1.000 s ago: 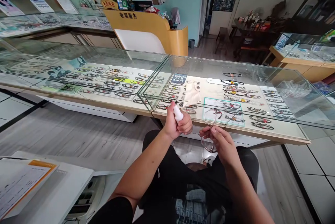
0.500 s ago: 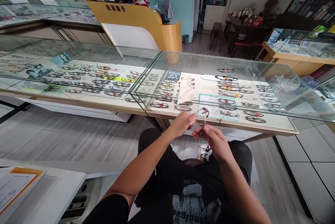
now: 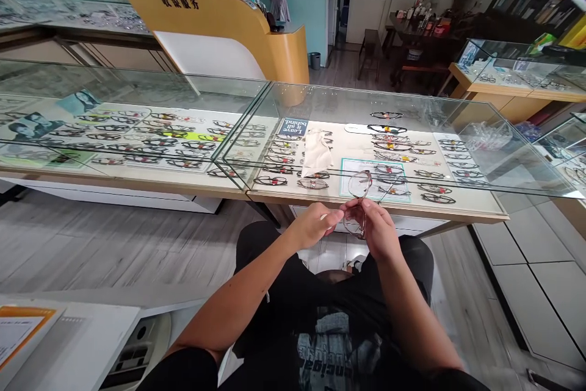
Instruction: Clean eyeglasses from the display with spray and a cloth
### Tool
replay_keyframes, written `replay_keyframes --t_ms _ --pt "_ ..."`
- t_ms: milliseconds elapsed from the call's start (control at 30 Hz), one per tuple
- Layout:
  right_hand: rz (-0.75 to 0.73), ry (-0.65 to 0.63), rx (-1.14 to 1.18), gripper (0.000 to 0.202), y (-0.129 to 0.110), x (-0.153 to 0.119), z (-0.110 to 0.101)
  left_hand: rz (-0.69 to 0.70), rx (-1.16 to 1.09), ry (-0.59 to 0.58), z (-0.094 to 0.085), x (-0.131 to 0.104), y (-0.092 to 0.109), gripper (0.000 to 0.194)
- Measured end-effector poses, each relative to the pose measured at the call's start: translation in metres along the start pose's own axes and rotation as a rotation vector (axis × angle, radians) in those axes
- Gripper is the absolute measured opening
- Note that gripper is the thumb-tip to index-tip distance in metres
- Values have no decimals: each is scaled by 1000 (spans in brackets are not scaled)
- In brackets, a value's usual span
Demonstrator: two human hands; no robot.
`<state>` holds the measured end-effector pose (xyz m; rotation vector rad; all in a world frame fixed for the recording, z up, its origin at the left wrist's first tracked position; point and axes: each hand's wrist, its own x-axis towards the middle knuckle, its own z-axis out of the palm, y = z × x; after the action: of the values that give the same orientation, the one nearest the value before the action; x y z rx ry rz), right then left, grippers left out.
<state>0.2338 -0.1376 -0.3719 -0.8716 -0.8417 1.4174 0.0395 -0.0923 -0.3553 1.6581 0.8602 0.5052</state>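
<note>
My right hand (image 3: pixel 381 229) pinches a pair of thin-rimmed eyeglasses (image 3: pixel 360 185) near the bridge. The glasses stand on end, one lens above the fingers and the other below, in front of the display case's near edge. My left hand (image 3: pixel 317 224) is closed beside the lower lens, thumb and fingers pressed together close to its rim. Whatever lies between those fingertips is too small to make out.
A glass display case (image 3: pixel 497 208) with rows of eyeglasses runs across in front of my knees. Inside lie a pale cloth (image 3: pixel 317 153) and a blue sign (image 3: pixel 293 127). A white surface (image 3: pixel 91 342) stands at lower left, and a yellow counter (image 3: pixel 288 55) behind the case.
The glasses and my right hand have risen slightly in view. My left hand has shifted from beside the upper lens to beside the lower one. The view has turned a little.
</note>
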Motion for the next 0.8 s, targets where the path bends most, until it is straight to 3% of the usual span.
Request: replay_keyframes --t_ms 233,367,467,600,700,800 --pt "5 -26 -11 33 0 0 3 -26 -7 -22 13 2 -2 76" --pt "2 -8 -31 32 -3 -5 4 24 -84 24 -2 2 -4 83" --pt "-4 10 -46 31 -5 -7 2 119 -95 197 -32 5 -2 82" --pt "-18 32 -48 31 -6 -8 -4 167 -72 565 -90 21 -3 52" --pt "-15 29 -40 31 -6 -9 -7 157 -45 796 -139 42 -17 28" --pt "-13 23 -20 30 -6 -9 -9 54 116 929 -184 64 -40 12"
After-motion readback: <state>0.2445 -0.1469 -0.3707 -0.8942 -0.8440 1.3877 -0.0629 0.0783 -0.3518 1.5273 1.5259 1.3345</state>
